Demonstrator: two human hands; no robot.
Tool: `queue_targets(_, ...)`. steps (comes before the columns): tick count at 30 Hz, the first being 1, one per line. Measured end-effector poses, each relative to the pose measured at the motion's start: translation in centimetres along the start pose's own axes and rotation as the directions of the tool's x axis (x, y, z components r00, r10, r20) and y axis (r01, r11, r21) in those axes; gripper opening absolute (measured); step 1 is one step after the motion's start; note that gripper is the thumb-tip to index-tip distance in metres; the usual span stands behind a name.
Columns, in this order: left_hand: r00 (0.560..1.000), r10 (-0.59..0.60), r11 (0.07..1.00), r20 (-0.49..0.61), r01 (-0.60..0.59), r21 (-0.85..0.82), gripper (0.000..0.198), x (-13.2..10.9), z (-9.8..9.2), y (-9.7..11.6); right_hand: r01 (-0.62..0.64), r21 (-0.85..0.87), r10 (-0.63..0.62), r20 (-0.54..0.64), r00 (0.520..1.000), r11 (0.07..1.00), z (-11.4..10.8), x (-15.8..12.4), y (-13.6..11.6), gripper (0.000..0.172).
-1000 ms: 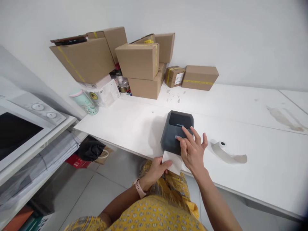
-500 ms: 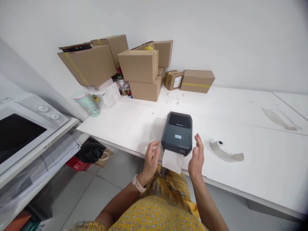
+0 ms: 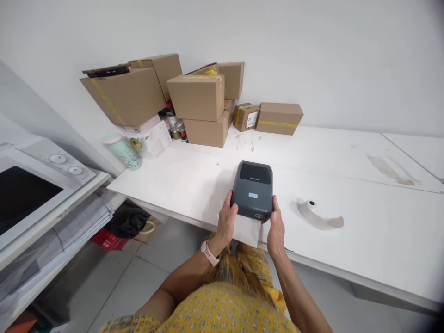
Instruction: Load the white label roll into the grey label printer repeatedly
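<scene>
A dark grey label printer (image 3: 252, 192) sits near the front edge of the white table (image 3: 347, 259). My left hand (image 3: 227, 221) grips its left front side, thumb near the front corner. Against the opposite side, my right hand (image 3: 276, 229) has its fingers pressed along the casing. Between my hands, a white paper strip (image 3: 247, 231) sticks out of the printer's front and hangs over the table edge. Right of the printer lies a partly unrolled white paper roll (image 3: 317, 217).
Stacked cardboard boxes (image 3: 196, 99) stand at the back left, with two smaller ones beside them, including a long carton (image 3: 279, 119). A mint tumbler (image 3: 124, 152) stands at the table's left end. Further left, a microwave (image 3: 31, 185) rests on a shelf unit.
Both hands have closed in from the air beside the printer and now hold its two sides. The view has shifted slightly.
</scene>
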State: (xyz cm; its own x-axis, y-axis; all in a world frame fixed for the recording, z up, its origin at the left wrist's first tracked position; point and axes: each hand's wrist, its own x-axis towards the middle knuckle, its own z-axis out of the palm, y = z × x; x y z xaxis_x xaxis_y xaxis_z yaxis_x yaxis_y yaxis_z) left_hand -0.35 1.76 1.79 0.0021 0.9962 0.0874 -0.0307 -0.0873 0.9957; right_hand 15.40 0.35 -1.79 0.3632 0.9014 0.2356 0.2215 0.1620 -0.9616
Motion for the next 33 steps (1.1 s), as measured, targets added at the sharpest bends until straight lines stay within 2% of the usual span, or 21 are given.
queue_targets(4,1.000,-0.009,0.999,-0.029,0.008,-0.040,0.065,0.4,0.1,0.6,0.041,0.025,-0.041,0.004,0.999,0.999,-0.1,0.6,-0.9,0.062)
queue_targets(7,0.997,0.067,0.992,-0.031,-0.070,-0.108,0.064,2.0,-0.2,1.8,0.140,-0.019,-0.140,0.006,0.990,0.990,-0.4,2.3,-2.6,0.062)
queue_targets(9,0.991,0.132,0.977,-0.032,-0.135,-0.165,0.063,3.7,-0.6,2.7,0.249,-0.077,-0.249,0.010,0.968,0.965,-0.4,4.0,-4.3,0.063)
queue_targets(12,0.982,0.161,0.970,-0.094,-0.175,-0.167,0.053,7.0,-1.2,3.2,0.474,-0.217,-0.477,0.043,0.878,0.854,0.1,7.6,-7.1,0.066)
queue_targets(14,0.985,0.108,0.989,-0.132,-0.120,-0.084,0.042,9.2,-1.2,2.5,0.592,-0.315,-0.607,0.062,0.792,0.742,0.7,10.4,-8.6,0.067)
queue_targets(16,0.993,0.051,0.997,-0.104,-0.045,0.063,0.033,10.8,-1.0,1.3,0.642,-0.395,-0.679,0.061,0.732,0.657,1.4,13.4,-9.6,0.067)
queue_targets(18,0.998,0.011,0.977,-0.056,0.002,0.214,0.034,11.9,-0.7,0.0,0.640,-0.454,-0.698,0.053,0.714,0.620,1.8,16.2,-10.3,0.066)
queue_targets(21,0.999,-0.004,0.938,0.035,-0.009,0.346,0.049,12.5,-0.2,-1.2,0.609,-0.523,-0.697,0.039,0.716,0.596,1.9,19.2,-11.1,0.068)
queue_targets(24,0.997,-0.061,0.901,0.050,0.034,0.433,0.067,12.6,0.1,-1.3,0.607,-0.582,-0.740,0.013,0.673,0.541,1.5,19.8,-11.8,0.069)
queue_targets(26,0.994,-0.111,0.848,0.006,0.091,0.522,0.068,12.6,0.2,-1.0,0.625,-0.615,-0.756,0.070,0.651,0.481,1.2,19.3,-11.9,0.063)
queue_targets(30,0.991,-0.125,0.763,-0.048,0.127,0.634,0.050,12.5,0.3,-0.4,0.634,-0.674,-0.680,0.263,0.685,0.378,1.2,19.6,-11.2,0.063)
queue_targets(33,0.984,-0.172,0.767,-0.041,0.160,0.622,0.048,12.4,0.3,-0.3,0.614,-0.703,-0.630,0.303,0.715,0.359,1.5,21.0,-11.0,0.068)
